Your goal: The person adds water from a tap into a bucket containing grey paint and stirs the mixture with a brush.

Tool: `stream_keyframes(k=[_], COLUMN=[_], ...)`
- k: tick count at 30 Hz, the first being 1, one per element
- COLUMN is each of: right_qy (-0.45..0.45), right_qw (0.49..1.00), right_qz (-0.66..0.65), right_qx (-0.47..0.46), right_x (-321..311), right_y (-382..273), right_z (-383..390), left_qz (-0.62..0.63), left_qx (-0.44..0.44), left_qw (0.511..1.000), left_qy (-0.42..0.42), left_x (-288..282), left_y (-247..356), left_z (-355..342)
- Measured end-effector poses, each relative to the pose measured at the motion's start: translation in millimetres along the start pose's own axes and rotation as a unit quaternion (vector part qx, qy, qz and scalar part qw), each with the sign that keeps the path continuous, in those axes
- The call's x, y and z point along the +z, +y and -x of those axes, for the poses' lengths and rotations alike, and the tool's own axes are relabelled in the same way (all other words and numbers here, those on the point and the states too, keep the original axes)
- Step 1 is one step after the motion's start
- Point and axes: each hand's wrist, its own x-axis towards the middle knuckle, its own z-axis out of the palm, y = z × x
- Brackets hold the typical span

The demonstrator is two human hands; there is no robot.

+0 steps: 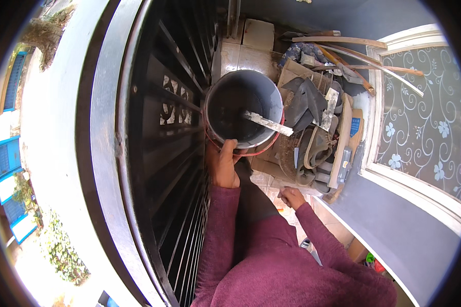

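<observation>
My left hand [224, 166] grips the near side of a dark grey bucket [270, 97], its thumb over the rim and its other fingers mostly hidden underneath. A red wire or band runs round the bucket's outside. From the dark inside a stick [271, 124] crusted with white leans out over the right rim. What the bucket contains is too dark to make out. My right hand [292, 197] hangs lower and to the right, apart from the bucket, with curled fingers and nothing visible in them.
A black metal gate [169, 153] runs close along the left of the bucket. To the right lies a heap of boards, dark scraps and an old shoe-like item [320, 146]. Long wooden strips [343, 41] lean toward a white-framed patterned window [420, 112]. Pale tiles [338, 225] cover the floor.
</observation>
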Motion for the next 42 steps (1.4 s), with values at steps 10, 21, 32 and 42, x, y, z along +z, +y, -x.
stream_keyframes(k=[10, 21, 32, 42], right_qy=[0.008, -0.012, -0.076, -0.079], right_qw=[0.999, 0.994, 0.992, 0.98], right_qz=[0.03, -0.109, -0.047, 0.161], right_qx=[-0.026, 0.014, -0.094, -0.092], right_x=[-31, -93, -134, -167], right_y=[-69, -200, -335, -396], right_z=[-36, -128, -95, -141], left_qz=[-0.036, -0.101, -0.085, -0.123], left_qx=[-0.009, -0.042, -0.023, -0.046], left_qw=[0.999, 0.994, 0.996, 0.991], left_qy=[0.014, 0.015, -0.01, 0.008], left_x=[59, 126, 155, 209], left_y=[22, 43, 55, 63], left_z=[-68, -213, -276, -324])
